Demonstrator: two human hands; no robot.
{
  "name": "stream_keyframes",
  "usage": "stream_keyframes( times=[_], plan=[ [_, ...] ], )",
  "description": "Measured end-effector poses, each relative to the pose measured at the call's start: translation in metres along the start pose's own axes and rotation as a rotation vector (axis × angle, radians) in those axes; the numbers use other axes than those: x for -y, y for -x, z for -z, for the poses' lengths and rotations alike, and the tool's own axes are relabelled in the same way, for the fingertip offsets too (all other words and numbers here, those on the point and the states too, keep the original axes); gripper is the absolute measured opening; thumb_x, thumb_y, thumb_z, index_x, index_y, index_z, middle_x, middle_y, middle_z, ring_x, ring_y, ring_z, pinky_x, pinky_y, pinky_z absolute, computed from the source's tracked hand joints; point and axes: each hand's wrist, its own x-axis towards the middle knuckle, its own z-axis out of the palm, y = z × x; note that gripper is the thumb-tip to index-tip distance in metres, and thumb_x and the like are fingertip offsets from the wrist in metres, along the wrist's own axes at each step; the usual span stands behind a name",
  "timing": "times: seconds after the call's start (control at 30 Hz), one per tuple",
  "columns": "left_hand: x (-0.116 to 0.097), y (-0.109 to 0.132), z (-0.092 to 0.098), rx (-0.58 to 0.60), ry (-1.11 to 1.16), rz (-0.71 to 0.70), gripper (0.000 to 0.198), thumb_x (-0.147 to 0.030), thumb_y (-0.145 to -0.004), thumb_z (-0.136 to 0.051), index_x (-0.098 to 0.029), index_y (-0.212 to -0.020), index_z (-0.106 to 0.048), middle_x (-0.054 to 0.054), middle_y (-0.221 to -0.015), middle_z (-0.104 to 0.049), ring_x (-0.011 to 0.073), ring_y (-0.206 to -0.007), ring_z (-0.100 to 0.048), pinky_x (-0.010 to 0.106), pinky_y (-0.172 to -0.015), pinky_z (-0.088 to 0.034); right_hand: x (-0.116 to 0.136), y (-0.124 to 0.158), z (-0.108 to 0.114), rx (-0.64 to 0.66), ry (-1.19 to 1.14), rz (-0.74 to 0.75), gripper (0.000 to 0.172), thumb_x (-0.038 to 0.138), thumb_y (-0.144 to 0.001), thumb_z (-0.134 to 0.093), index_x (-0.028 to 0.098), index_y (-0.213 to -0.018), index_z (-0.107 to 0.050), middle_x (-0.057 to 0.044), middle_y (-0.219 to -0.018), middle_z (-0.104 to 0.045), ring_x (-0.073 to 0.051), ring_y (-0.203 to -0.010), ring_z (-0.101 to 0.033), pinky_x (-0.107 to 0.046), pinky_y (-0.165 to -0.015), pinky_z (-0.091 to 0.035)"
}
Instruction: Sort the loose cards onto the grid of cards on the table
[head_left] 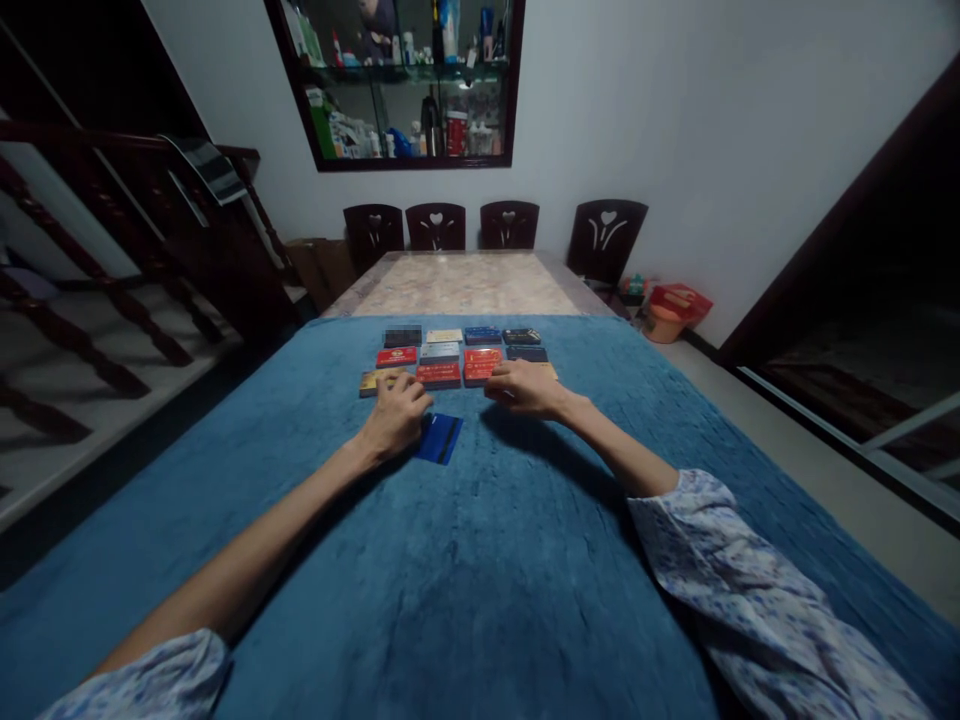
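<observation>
blue cloth [450, 560] covers the table [480, 285], probably to keep the card stacks [438, 376], spaced in rows, from sliding. left hand [397, 414] curls beside a loose blue card [438, 441]; right hand [526, 387] bends at the nearest stacks; whether either pinches anything, i cannot tell.

Part of the blue card [441, 440] perhaps behind the left hand [399, 412], lettering on card stacks [439, 376] illegible

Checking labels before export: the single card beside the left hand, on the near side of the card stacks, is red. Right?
Not quite: the colour is wrong. The head view shows that the single card is blue, with a dark stripe. It is beside the left hand, on the near side of the card stacks.
</observation>
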Motion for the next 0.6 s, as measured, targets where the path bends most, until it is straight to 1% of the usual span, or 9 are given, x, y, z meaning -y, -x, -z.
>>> stream_keyframes(
  times=[0.1,0.2,0.27,0.3,0.4,0.5,0.6],
  plan=[
    [-0.004,0.013,0.005,0.013,0.042,0.026,0.027,-0.006,-0.082,-0.05,-0.019,-0.087,-0.073,0.011,-0.09,-0.07,0.0309,-0.103,-0.057,0.057,-0.095,-0.033,0.005,-0.002,-0.007,0.01,-0.013,0.019,0.017,0.014,-0.091,-0.056,0.018,-0.09,-0.073,-0.008,-0.087,-0.068,-0.019,-0.08,-0.055,-0.03,-0.068,-0.037],
    [-0.017,0.023,0.011,0.009,0.07,0.037,0.021,-0.014,-0.087,-0.051,-0.019,-0.087,-0.072,0.011,-0.09,-0.07,0.0308,-0.103,-0.056,0.056,-0.095,-0.033,0.014,-0.006,-0.016,0.002,-0.038,0.048,0.018,0.015,-0.088,-0.06,0.018,-0.1,-0.073,-0.01,-0.097,-0.068,-0.022,-0.09,-0.054,-0.033,-0.076,-0.042],
    [-0.028,0.028,0.015,0.013,0.068,0.037,0.019,-0.022,-0.09,-0.053,-0.018,-0.088,-0.071,0.011,-0.091,-0.07,0.0312,-0.103,-0.056,0.057,-0.096,-0.033,0.023,-0.009,-0.022,0.012,-0.062,0.064,0.028,0.015,-0.087,-0.061,0.018,-0.112,-0.072,-0.012,-0.109,-0.068,-0.024,-0.099,-0.053,-0.037,-0.083,-0.044],
    [-0.034,0.03,0.017,0.02,0.063,0.036,0.019,-0.027,-0.091,-0.054,-0.018,-0.089,-0.071,0.011,-0.091,-0.07,0.0316,-0.103,-0.056,0.057,-0.096,-0.033,0.027,-0.011,-0.025,0.024,-0.074,0.065,0.035,0.015,-0.085,-0.062,0.018,-0.119,-0.069,-0.013,-0.117,-0.067,-0.026,-0.105,-0.051,-0.039,-0.086,-0.044],
    [-0.047,0.033,0.022,0.055,0.05,0.043,0.026,-0.04,-0.089,-0.06,-0.016,-0.09,-0.07,0.013,-0.093,-0.069,0.0327,-0.103,-0.056,0.058,-0.097,-0.034,0.04,-0.014,-0.033,0.071,-0.102,0.059,0.053,0.017,-0.085,-0.06,0.02,-0.137,-0.059,-0.013,-0.137,-0.061,-0.03,-0.118,-0.046,-0.046,-0.092,-0.043],
    [-0.055,0.034,0.024,0.085,0.049,0.085,0.033,-0.047,-0.086,-0.064,-0.015,-0.093,-0.07,0.014,-0.099,-0.069,0.0335,-0.104,-0.055,0.058,-0.097,-0.034,0.046,-0.015,-0.039,0.113,-0.127,0.066,0.057,0.019,-0.089,-0.053,0.022,-0.146,-0.051,-0.012,-0.147,-0.055,-0.031,-0.128,-0.04,-0.05,-0.097,-0.04],
    [-0.057,0.033,0.024,0.116,0.058,0.131,0.037,-0.049,-0.083,-0.066,-0.016,-0.1,-0.07,0.014,-0.103,-0.068,0.0339,-0.105,-0.055,0.058,-0.097,-0.035,0.047,-0.014,-0.043,0.158,-0.13,0.066,0.058,0.022,-0.091,-0.049,0.022,-0.149,-0.048,-0.011,-0.15,-0.053,-0.033,-0.134,-0.036,-0.054,-0.102,-0.035]
  ],
)
